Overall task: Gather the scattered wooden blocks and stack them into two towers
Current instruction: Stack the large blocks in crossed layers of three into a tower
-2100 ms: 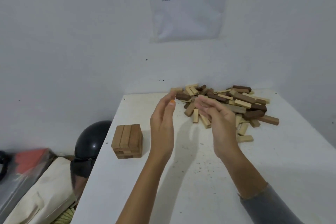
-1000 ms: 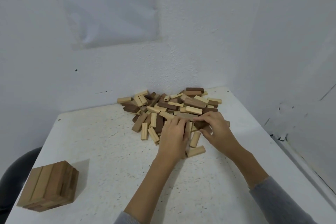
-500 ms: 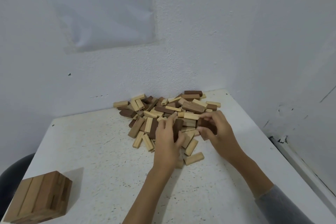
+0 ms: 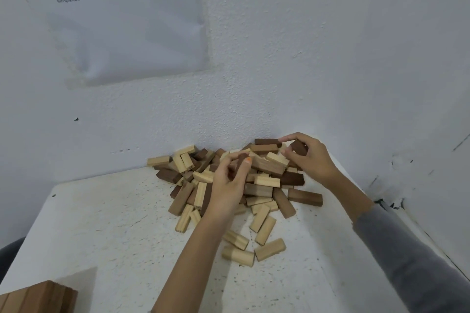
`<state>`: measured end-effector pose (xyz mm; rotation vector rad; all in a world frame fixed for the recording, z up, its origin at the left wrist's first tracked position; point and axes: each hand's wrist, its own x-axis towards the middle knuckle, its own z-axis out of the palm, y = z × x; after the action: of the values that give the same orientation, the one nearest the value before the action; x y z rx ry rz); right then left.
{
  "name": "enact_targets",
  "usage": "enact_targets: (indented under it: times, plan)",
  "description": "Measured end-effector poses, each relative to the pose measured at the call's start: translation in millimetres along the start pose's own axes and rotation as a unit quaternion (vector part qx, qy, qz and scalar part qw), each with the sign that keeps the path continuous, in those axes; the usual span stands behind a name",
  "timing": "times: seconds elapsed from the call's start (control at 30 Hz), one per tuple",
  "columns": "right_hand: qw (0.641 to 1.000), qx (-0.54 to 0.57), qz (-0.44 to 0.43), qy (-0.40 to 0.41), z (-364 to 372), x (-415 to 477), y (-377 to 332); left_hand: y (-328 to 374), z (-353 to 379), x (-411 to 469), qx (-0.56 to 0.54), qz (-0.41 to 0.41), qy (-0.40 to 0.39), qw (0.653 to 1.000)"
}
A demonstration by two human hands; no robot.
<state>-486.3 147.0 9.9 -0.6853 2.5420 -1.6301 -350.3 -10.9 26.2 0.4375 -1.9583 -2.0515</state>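
In the head view, the left hand [image 4: 229,185] pinches a dark block [image 4: 239,163] between thumb and fingers, directly over the pile of wooden blocks [image 4: 265,181] spread beneath it on the white tabletop [image 4: 114,236]. The right hand [image 4: 314,157], just right of it at the pile's far edge, curls round a second dark block [image 4: 299,147]. A stacked tower [image 4: 38,297] sits well apart, nearer than the left hand and to its left.

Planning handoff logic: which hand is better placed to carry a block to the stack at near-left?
Left. The left hand pinches a dark brown wooden block and is nearer the brown wooden-block stack; the right hand is farther right.
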Motion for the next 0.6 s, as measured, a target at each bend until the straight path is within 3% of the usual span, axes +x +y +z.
enact_targets:
  times: [0.37, 0.6]
  plan:
    - [0.991, -0.090, 0.009, -0.097, 13, 47, 18, -4, -9, 21, -0.027, 0.003, 0.005, 1.000]
    - [0.991, -0.100, 0.007, -0.089, 15, 48, 21, -2, -11, 17, -0.038, 0.006, -0.003, 0.999]
